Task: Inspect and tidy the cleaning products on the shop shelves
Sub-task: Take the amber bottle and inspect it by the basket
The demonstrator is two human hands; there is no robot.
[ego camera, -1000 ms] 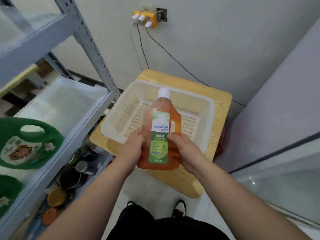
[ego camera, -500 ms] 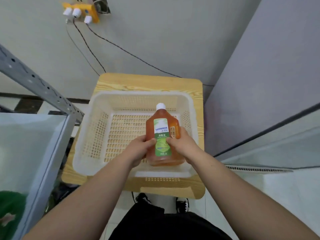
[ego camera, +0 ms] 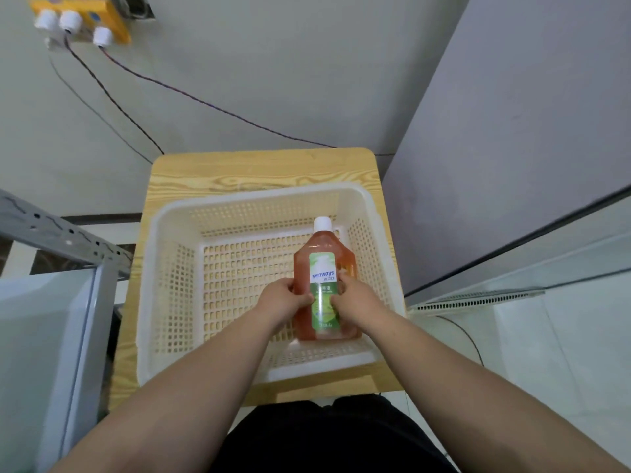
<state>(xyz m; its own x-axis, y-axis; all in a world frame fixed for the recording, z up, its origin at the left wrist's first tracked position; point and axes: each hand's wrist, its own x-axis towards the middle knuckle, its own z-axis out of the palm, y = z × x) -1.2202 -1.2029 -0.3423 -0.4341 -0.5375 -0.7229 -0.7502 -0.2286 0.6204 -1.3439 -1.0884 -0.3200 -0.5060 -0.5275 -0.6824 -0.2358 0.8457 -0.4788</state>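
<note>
An orange bottle (ego camera: 322, 249) with a white cap and a green "seaways" label lies flat inside a white perforated basket (ego camera: 170, 285), on its right side, cap pointing away from me. My left hand (ego camera: 281, 300) grips the bottle's left edge. My right hand (ego camera: 355, 297) grips its right edge. Both thumbs press on the label. The basket holds nothing else that I can see.
The basket sits on a small wooden table (ego camera: 259, 172) against the wall. A grey metal shelf frame (ego camera: 61, 233) and a pale shelf board (ego camera: 41, 336) stand at the left. A grey cabinet wall (ego camera: 512, 131) and glass counter (ego camera: 563, 268) close the right. A yellow power strip (ego camera: 85, 18) hangs above.
Both hands have lowered the bottle from above the basket down into it, onto its right side. My view has swung right, away from the shelves with the green items.
</note>
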